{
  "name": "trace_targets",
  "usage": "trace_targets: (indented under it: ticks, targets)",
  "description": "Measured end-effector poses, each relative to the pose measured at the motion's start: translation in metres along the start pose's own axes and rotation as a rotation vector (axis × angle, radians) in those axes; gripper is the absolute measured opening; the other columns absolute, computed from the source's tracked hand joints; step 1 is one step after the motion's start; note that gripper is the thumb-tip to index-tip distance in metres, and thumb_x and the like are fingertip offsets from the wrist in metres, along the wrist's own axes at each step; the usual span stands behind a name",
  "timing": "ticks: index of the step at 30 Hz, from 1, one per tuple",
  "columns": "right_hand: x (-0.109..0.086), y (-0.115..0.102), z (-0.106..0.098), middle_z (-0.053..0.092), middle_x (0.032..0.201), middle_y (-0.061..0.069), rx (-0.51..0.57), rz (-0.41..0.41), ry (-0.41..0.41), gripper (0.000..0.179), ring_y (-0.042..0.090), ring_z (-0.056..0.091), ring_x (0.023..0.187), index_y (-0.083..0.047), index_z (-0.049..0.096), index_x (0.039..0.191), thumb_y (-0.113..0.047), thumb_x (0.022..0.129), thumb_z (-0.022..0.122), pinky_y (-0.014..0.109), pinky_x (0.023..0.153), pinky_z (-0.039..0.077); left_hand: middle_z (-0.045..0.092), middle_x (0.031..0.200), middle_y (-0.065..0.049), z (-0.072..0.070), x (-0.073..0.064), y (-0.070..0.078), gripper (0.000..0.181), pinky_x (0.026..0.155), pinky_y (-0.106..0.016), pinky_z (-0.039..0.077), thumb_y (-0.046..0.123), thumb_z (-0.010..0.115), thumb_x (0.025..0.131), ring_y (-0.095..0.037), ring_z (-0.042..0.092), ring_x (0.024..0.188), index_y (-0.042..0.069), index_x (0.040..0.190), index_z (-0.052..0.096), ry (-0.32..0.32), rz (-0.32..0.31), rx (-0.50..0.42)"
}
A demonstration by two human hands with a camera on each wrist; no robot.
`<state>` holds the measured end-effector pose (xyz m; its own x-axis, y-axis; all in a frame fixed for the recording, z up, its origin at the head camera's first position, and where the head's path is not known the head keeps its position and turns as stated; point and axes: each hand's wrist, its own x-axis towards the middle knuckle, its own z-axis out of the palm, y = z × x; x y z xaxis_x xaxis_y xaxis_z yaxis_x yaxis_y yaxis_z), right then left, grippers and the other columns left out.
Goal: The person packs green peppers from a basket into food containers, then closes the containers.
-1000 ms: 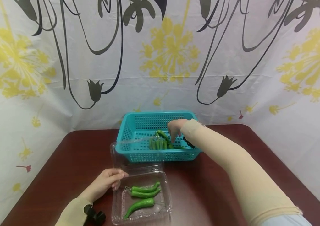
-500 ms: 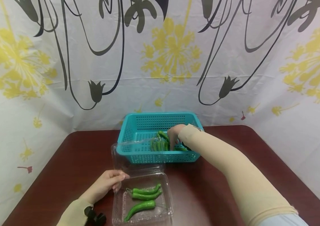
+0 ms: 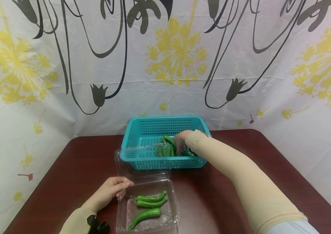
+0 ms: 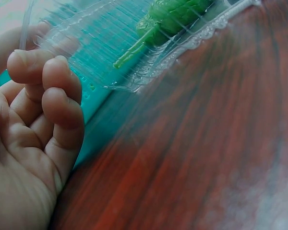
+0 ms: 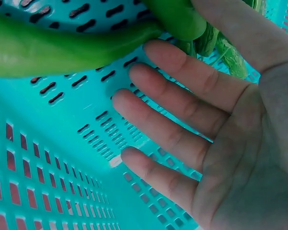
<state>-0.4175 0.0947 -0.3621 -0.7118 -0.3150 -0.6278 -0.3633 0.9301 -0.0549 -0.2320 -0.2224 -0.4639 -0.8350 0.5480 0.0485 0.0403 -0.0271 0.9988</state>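
My left hand (image 3: 112,189) pinches the left edge of a clear plastic clamshell box (image 3: 175,203) where its lid meets the tray. Three green chili peppers (image 3: 145,217) lie in the tray. Through the clear wall, the left wrist view shows a green pepper (image 4: 177,17) with its stem. My right hand (image 3: 180,141) reaches down into a turquoise basket (image 3: 165,120) among several more peppers (image 3: 169,141). In the right wrist view its fingers are spread and nearly straight, with the fingertips and thumb close to a long pepper (image 5: 67,48) and a second pepper (image 5: 180,21).
The clamshell's raised lid (image 3: 124,164) leans back and overlaps the basket's front left corner in the head view. Basket and box stand on a dark red wooden table (image 3: 86,156). A patterned cloth (image 3: 165,94) hangs behind and at both sides.
My right hand has dipped a little deeper into the basket toward the peppers, mostly in the first half second. My left hand keeps its pinch on the box, and the peppers there lie still.
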Motion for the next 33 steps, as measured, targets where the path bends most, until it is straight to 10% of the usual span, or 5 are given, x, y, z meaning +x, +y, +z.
trace_targets:
  ticks: [14,33]
  targets:
    - [-0.005,0.005,0.000,0.068,0.096,0.000,-0.036,0.039,0.029,0.016,0.018,0.064,0.088,-0.018,0.072,0.089,-0.034,0.086,0.073,0.035,0.074,0.053,0.047,0.058,0.009,0.000,0.001,-0.001,0.035,0.053,-0.020,0.044,0.008,0.049,0.101,-0.002,0.047,0.054,-0.025,0.112,0.054,-0.009,0.019,0.014]
    - [-0.012,0.026,-0.007,0.066,0.096,0.001,0.137,-0.103,0.049,0.013,0.022,0.065,0.091,-0.017,0.072,0.096,-0.028,0.090,0.070,0.044,0.082,0.052,0.047,0.058,0.009,0.000,0.001,0.000,0.025,0.054,-0.020,0.044,0.012,0.052,0.101,-0.003,0.046,0.055,-0.005,0.108,0.068,0.013,-0.037,0.023]
